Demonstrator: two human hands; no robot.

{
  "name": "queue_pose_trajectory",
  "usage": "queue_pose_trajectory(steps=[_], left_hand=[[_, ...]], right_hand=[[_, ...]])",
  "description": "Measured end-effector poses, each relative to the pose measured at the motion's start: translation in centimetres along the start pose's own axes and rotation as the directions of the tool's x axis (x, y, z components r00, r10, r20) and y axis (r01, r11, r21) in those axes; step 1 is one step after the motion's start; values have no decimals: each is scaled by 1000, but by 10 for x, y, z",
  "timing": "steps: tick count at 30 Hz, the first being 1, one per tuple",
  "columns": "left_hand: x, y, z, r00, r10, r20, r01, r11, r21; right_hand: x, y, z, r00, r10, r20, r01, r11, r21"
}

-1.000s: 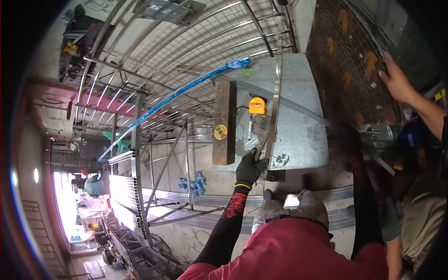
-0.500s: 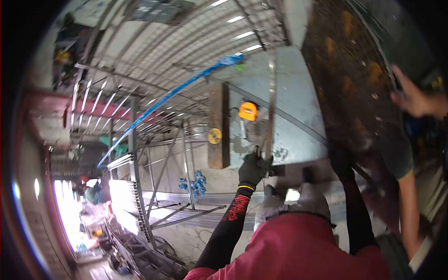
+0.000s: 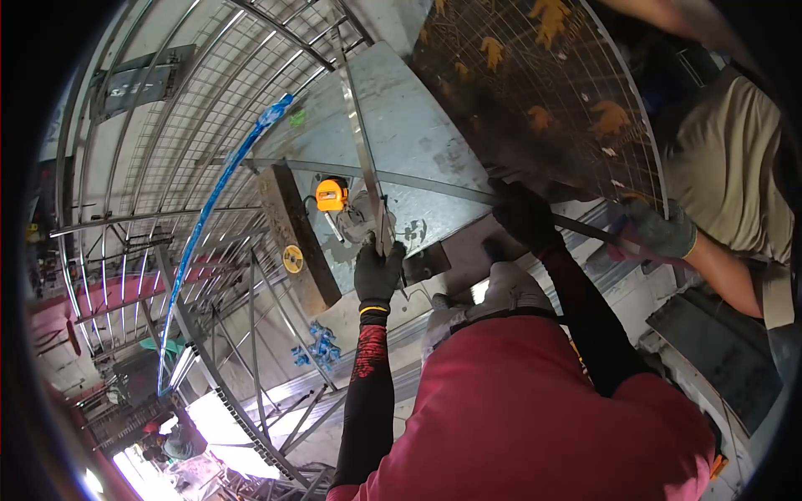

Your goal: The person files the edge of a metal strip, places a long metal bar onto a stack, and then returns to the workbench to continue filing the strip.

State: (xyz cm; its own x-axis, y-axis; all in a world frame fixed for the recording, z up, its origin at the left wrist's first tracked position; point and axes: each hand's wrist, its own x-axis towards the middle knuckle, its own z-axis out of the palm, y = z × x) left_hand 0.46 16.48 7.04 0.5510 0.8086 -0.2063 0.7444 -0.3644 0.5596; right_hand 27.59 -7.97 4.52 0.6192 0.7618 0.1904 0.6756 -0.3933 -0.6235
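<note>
My left hand (image 3: 378,271), in a black glove, is closed round the near end of a long flat metal strip (image 3: 357,125) that runs up across a grey metal sheet (image 3: 418,108). My right hand (image 3: 524,219), also gloved, is closed on a dark flat bar (image 3: 434,185) crossing the sheet beneath the strip. An orange tape measure (image 3: 332,194) lies left of the strip, beside a rusty steel beam (image 3: 288,221) with a yellow disc (image 3: 292,258) on it.
At the right, a co-worker's gloved hand (image 3: 664,230) is at the dark bar's end. A large brown patterned panel (image 3: 535,92) stands behind. Blue-wrapped tubing (image 3: 200,221), metal frames (image 3: 251,334) and a blue bundle (image 3: 317,346) are at left.
The view has turned, shifting the sheet, tape measure and beam leftward. The co-worker's hand, earlier raised and spread at the right, is now down by the dark bar.
</note>
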Motion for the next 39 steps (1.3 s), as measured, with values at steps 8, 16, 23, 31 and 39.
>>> queue_pose_trajectory(steps=[8, 16, 23, 31, 39], left_hand=[[26, -52, -106, 859, -4, -512, 91, 985, 145], [76, -127, -176, 979, 9, -204, 44, 966, 254], [79, -152, -167, 985, -69, -156, 96, 979, 179], [93, -173, -168, 999, -26, -44, 38, 954, 297], [69, -152, -168, 999, -36, 32, 24, 950, 311]], right_hand=[[-4, -24, 15, 992, -37, -124, 27, 996, -80], [-16, -44, 23, 989, 19, -149, -42, 987, -154], [-36, -77, 45, 947, 194, -258, -270, 914, -304], [-53, -83, 61, 926, 243, -288, -310, 925, -218], [-86, -124, 70, 912, 273, -308, -334, 928, -167]])
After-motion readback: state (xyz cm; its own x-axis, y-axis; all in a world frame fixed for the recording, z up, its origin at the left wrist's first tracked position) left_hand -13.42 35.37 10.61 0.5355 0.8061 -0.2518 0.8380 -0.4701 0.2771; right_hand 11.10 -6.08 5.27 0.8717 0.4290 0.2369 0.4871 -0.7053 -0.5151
